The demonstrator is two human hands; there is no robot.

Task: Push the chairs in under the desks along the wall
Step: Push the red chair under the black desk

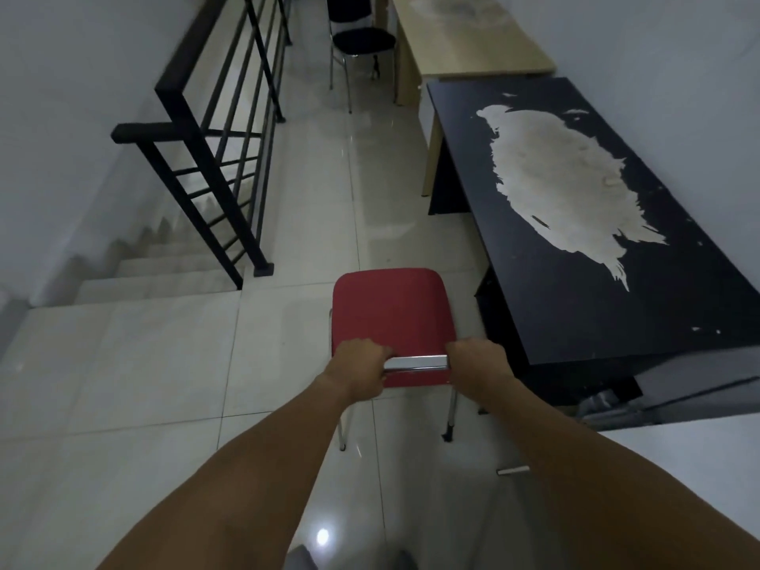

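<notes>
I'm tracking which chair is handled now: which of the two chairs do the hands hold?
The red chair, gripped at its chrome back bar by both hands; the black chair stands untouched by the far beige desk.

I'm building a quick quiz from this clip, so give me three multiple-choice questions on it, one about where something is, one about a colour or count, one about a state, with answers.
1. Where does the red chair stand?
A. Tucked under the black desk
B. On the open floor left of the black desk
C. On the stairs

2. How many chairs are in view?
A. One
B. Two
C. Four

3. What are the hands doing?
A. Both grip the chair's back rail
B. Only the right holds the chair
C. Both hang free

Answers:
1 B, the whole seat lies clear of the desk's edge.
2 B, the red chair plus a black chair by the tan desk.
3 A, the left hand and right hand close on either end of the chrome rail.
</notes>
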